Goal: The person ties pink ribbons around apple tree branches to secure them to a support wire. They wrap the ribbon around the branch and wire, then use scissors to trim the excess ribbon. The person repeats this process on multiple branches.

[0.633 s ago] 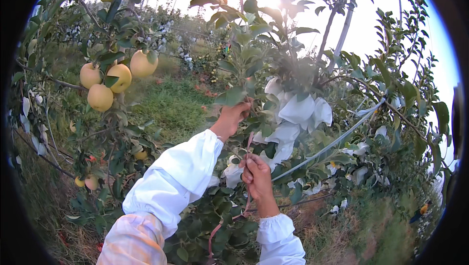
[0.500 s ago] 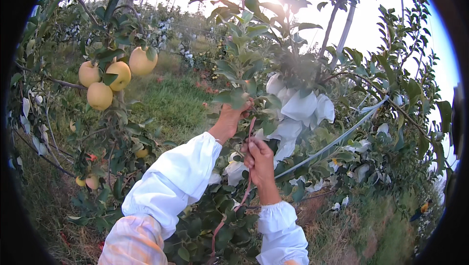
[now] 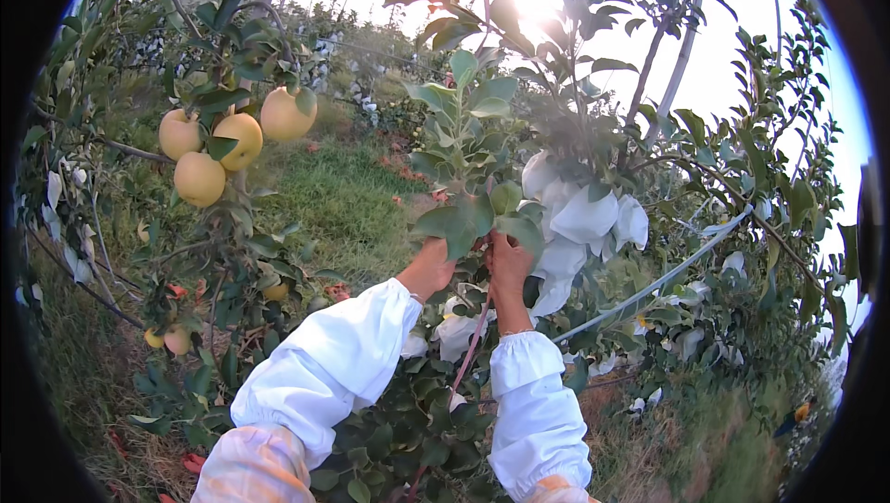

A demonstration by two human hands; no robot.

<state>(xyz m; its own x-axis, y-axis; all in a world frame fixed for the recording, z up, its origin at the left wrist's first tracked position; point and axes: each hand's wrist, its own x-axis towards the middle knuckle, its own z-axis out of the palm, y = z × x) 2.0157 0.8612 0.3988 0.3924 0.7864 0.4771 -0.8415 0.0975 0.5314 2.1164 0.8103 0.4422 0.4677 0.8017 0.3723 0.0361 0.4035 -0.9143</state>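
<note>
My left hand (image 3: 428, 269) is raised at a leafy shoot (image 3: 464, 123) in mid-view, with its fingers hidden behind broad green leaves. Close beside it, my right hand (image 3: 510, 273) is closed at the same shoot, its fingertips partly covered by leaves. A thin pinkish strip (image 3: 475, 341) runs down from between my hands into the lower foliage; its upper end disappears at my right hand's fingers. White sleeve covers reach both wrists. Just right of my right hand hangs a cluster of white fruit bags (image 3: 586, 216).
Several yellow apples (image 3: 199, 178) hang on the left branches. A pale blue strap (image 3: 658, 282) slants up to a branch at right. Smaller wrapped fruit (image 3: 456, 331) sits below my hands. Grass (image 3: 324, 225) and more trees lie behind; low sun glares above.
My right hand has moved up the shoot to meet my left hand, taking the pinkish strip upward. The left hand has dropped slightly, and the whole view has shifted a little.
</note>
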